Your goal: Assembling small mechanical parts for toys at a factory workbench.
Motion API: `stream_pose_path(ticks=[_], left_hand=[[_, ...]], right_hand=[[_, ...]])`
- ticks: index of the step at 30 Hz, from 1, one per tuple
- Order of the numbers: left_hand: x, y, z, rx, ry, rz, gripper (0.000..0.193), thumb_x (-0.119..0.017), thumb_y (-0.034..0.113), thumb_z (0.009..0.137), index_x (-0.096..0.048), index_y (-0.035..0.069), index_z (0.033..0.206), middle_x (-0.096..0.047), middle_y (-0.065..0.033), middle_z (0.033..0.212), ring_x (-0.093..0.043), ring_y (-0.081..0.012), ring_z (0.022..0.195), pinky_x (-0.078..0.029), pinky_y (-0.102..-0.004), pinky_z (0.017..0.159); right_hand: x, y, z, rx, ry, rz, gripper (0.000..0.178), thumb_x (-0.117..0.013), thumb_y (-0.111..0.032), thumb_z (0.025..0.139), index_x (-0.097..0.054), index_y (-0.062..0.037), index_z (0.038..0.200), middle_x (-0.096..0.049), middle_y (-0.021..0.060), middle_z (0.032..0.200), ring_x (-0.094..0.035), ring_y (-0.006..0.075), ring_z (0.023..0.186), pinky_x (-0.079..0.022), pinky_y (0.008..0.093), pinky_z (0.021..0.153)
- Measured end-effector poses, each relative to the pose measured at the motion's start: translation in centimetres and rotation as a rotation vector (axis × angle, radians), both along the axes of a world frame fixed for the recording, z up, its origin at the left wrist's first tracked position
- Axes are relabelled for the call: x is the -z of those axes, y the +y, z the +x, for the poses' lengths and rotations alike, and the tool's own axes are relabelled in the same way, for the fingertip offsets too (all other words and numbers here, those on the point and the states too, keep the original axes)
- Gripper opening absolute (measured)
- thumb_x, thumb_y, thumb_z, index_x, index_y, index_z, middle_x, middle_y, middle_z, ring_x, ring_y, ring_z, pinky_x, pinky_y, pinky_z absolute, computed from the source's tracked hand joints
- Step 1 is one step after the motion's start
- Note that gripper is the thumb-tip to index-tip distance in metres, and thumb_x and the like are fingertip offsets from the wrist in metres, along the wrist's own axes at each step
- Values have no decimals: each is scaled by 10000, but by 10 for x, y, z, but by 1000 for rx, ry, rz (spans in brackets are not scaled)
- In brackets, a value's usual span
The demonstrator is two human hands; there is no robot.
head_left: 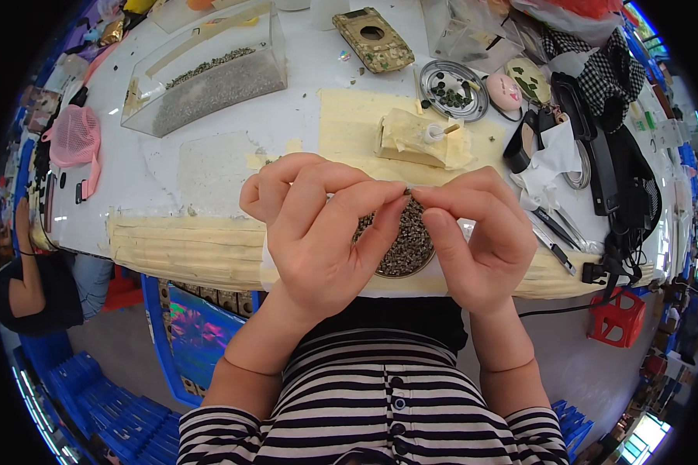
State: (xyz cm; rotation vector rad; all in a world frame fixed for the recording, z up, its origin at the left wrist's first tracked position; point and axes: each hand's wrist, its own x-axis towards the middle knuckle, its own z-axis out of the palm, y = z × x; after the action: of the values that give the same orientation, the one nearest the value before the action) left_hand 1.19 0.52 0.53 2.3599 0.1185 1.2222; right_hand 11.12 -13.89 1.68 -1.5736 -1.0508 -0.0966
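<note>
My left hand (pixel 312 240) and my right hand (pixel 485 244) meet fingertip to fingertip above a round dish (pixel 403 273) of tiny grey-brown metallic parts. Between the tips a tiny dark piece (pixel 408 191) just shows, too small to name. The left thumb and forefinger pinch it from one side. On the other side the right forefinger reaches it, the right thumb curled just below and the other fingers folded. Past the hands, a masking-taped block (pixel 399 141) bears a small white pot (pixel 433 134) with a stick in it.
A clear bin (pixel 217 91) of small parts stands far left, near a camouflage toy tank hull (pixel 372 43). A clear round dish (pixel 454 87) holds dark green pieces. Tweezers (pixel 570 226) and a craft knife (pixel 554 252) lie right. Another person (pixel 43 287) sits at left.
</note>
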Motion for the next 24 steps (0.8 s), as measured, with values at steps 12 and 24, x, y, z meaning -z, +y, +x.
stream_pose_path(ticks=[12, 24], left_hand=[[0, 2, -1, 57, -15, -4, 209, -815, 42, 738, -738, 97, 924, -659, -16, 888, -533, -235, 894, -422, -352, 825], [1, 1, 0, 4, -4, -24, 206, -819, 29, 716, -737, 90, 895, -640, -23, 864, -536, -242, 897, -423, -348, 823]], right_hand=[[4, 1, -2, -109, 272, -29, 156, -762, -10, 833, -765, -7, 988, -670, 58, 843, -578, 110, 684, -461, 231, 604], [1, 1, -3, 9, -16, -13, 260, -771, 27, 773, -778, -28, 1028, -666, 65, 822, -587, 149, 681, -453, 254, 573]])
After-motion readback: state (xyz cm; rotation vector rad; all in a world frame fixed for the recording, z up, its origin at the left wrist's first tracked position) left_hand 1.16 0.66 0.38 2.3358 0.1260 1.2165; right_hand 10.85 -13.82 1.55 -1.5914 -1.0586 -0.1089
